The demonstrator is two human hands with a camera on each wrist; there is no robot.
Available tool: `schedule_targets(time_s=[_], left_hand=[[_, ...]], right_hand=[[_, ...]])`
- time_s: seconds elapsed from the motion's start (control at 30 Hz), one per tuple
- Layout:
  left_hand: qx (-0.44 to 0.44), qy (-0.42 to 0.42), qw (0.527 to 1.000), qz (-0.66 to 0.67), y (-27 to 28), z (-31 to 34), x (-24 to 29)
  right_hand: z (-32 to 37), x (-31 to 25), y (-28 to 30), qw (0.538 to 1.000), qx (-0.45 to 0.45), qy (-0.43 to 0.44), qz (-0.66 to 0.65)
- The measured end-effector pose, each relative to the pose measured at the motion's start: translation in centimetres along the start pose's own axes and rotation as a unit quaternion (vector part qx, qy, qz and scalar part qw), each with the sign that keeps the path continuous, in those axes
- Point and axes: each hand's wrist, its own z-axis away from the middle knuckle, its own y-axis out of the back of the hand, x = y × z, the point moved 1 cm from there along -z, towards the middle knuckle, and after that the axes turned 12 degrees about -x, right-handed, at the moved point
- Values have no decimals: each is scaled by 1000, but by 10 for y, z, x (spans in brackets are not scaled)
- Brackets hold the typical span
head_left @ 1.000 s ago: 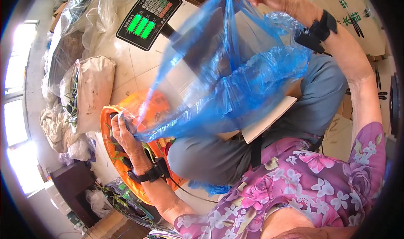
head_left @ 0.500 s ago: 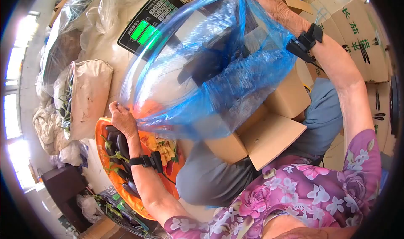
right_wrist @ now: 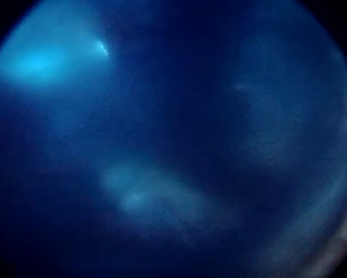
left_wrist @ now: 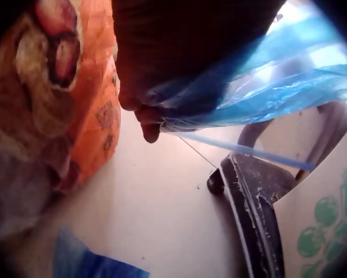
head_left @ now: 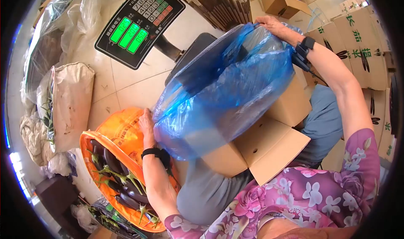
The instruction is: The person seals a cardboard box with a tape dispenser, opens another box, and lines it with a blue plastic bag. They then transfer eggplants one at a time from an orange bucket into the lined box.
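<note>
A thin blue plastic bag (head_left: 227, 96) is stretched wide between the two hands, its mouth facing up. My left hand (head_left: 147, 127) pinches the bag's left edge; in the left wrist view the fingertips (left_wrist: 150, 132) gather the film. At the far right corner, my right hand (head_left: 275, 28) grips the bag's rim. Below hangs the bag's body, overlapping an opened cardboard box (head_left: 275, 144) between the person's legs, one flap folded out toward the body. Blue film (right_wrist: 162, 127) fills the right wrist view and hides that hand's fingers.
At the left stands an orange sack (head_left: 126, 127) of dark eggplants (head_left: 111, 157). Beyond the bag is a scale with a lit green display (head_left: 128, 35) and dark platform (head_left: 198, 49). Flattened cardboard (head_left: 214, 5) stacks behind it; printed cartons (head_left: 357, 49) stand at right.
The bag, first swung up and billowing, has come down closer over the box. My right hand has lowered, and the left has moved right, beside the orange sack.
</note>
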Motion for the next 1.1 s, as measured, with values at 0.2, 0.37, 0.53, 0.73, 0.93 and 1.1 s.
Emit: schedule_targets(time_s=[0.2, 0.37, 0.53, 0.73, 0.93, 1.1], left_hand=[[-72, -28, 892, 446, -71, 22, -39], [-60, 134, 710, 688, -16, 52, -10], [19, -13, 767, 641, 61, 57, 8], [9, 52, 924, 378, 124, 99, 21], [124, 4, 904, 410, 183, 134, 56], [96, -122, 917, 367, 237, 190, 158]], right_hand=[[57, 28, -44, 780, 53, -154, -604], [39, 55, 34, 952, -101, -261, -127], [100, 43, 97, 940, 154, -294, -83], [134, -81, 62, 992, 68, 51, 89], [116, -162, -36, 889, 9, 341, 306], [69, -152, -78, 830, -80, 339, 436]])
